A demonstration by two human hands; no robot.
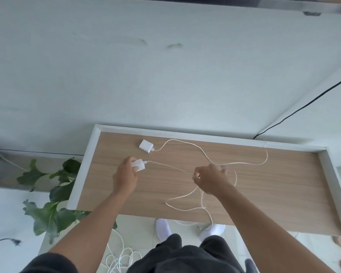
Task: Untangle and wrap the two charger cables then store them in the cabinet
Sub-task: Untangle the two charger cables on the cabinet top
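Two white chargers lie on a wooden cabinet top (283, 194). My left hand (125, 177) grips the nearer charger plug (139, 164); its thin white cable (169, 166) runs right to my right hand (211, 179), which pinches it. The second plug (146, 146) lies free near the back edge, and its cable (187, 143) curves right and crosses the first in loose loops (185, 207) at the middle and front. One cable end hangs over the front edge (211, 225).
A white raised rim (205, 135) borders the top on the back and sides. A leafy plant (53, 194) stands at the left. Another white cable coil (122, 257) lies on the floor by my feet. A black wire (303, 107) runs down the wall at the right.
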